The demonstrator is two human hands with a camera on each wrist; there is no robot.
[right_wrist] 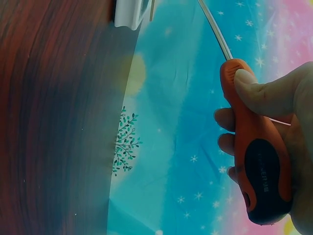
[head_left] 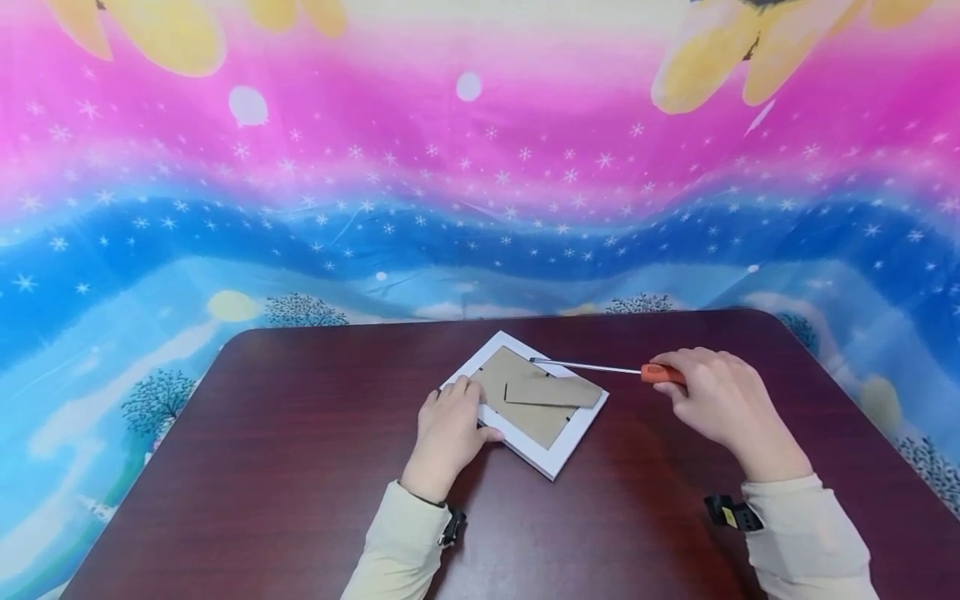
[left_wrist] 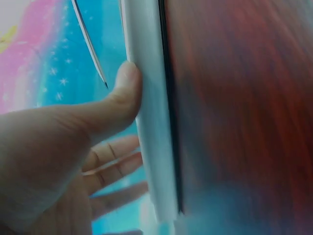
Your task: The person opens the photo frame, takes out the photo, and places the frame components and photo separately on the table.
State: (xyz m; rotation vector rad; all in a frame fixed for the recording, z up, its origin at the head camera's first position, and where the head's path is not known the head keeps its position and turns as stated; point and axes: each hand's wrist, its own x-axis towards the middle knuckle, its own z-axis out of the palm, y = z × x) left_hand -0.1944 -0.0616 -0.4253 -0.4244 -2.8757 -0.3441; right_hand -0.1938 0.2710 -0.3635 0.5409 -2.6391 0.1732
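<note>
A white picture frame (head_left: 517, 442) lies back side up, its brown backing board (head_left: 536, 425) showing, with a stand flap (head_left: 558, 390) and small dark tabs along the inner edge. My left hand (head_left: 447, 425) holds its left corner, fingers over the border; the thumb (left_wrist: 128, 81) presses on the frame's side. My right hand (head_left: 716, 396) grips an orange-and-black screwdriver (right_wrist: 257, 127) by the handle, thumb on its upper part. The thin metal shaft (head_left: 592, 367) points left, and its flat tip overlaps the frame's upper right inner edge in the head view.
The dark red-brown wooden table (head_left: 300, 467) has rounded far corners. Behind and around it hangs a pink and blue cloth (head_left: 420, 183) with snowflakes and trees. Both wrists carry black straps, below beige sleeves (head_left: 810, 525).
</note>
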